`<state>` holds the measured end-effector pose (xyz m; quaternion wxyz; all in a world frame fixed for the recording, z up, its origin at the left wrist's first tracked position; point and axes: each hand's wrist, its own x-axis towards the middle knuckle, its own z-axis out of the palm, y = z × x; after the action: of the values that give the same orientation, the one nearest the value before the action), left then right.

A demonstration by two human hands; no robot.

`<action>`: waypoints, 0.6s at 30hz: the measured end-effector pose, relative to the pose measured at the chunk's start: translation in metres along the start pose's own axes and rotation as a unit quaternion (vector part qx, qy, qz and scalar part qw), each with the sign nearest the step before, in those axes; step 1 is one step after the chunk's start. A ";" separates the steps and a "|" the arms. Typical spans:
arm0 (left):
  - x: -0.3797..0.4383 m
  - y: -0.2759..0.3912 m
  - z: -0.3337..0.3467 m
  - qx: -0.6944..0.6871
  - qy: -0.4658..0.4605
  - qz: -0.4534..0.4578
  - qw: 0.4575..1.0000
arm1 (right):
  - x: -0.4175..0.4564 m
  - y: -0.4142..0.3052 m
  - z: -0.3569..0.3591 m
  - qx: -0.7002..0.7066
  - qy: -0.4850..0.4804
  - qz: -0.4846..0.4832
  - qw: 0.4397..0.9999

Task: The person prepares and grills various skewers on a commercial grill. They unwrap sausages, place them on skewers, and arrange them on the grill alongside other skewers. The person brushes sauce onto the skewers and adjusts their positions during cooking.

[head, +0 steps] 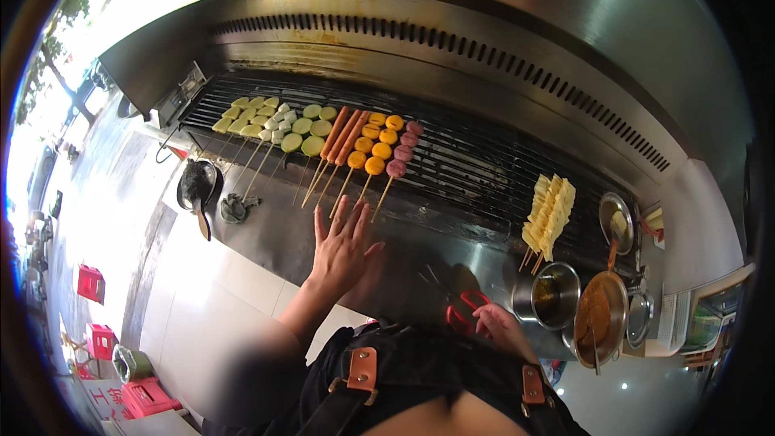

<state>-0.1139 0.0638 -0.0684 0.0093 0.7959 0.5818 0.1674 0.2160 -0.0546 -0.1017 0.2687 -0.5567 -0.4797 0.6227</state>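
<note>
My left hand (340,247) is spread flat, palm down, over the steel ledge, its fingertips by the stick ends of the skewers with yellow round patties (375,165). Beside these lie skewers of sausages (342,136), purple round pieces (396,168), green vegetable slices (292,142) and white pieces (278,126) on the grill grate (466,163). My right hand (496,322) is low at the ledge, next to the red handles of scissors (461,309); whether its fingers grip them is not clear. Folded yellow sheets on skewers (548,215) lie at the right of the grate.
On the right stand a steel pot of dark sauce (556,297), a bowl of reddish-brown paste (593,315) and a small steel bowl (616,224). A black pan (197,184) and a crumpled cloth (236,208) lie left. A steel hood (424,6) overhangs the grill.
</note>
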 end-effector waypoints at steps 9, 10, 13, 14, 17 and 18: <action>-0.002 -0.016 -0.004 0.014 0.011 -0.054 0.998 | 0.005 -0.013 0.006 -0.018 -0.005 0.006 1.000; -0.003 -0.018 -0.003 0.022 0.044 -0.049 0.998 | 0.006 -0.012 0.006 -0.022 -0.006 0.010 1.000; 0.002 -0.025 -0.008 0.037 0.054 -0.109 0.992 | 0.008 -0.015 0.010 -0.026 -0.009 0.017 0.999; 0.001 -0.029 -0.005 0.044 0.061 -0.119 0.990 | 0.009 -0.016 0.011 -0.025 -0.010 0.019 0.999; 0.001 -0.032 -0.009 0.038 0.054 -0.109 0.992 | 0.012 -0.016 0.017 -0.028 -0.015 0.018 0.999; 0.001 -0.033 -0.010 0.039 0.063 -0.105 0.992 | 0.013 -0.013 0.017 -0.024 -0.018 0.014 0.999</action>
<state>-0.1467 0.0731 -0.0654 -0.0405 0.7184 0.6673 0.1924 0.1943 -0.0431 -0.0973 0.2376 -0.5585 -0.4914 0.6246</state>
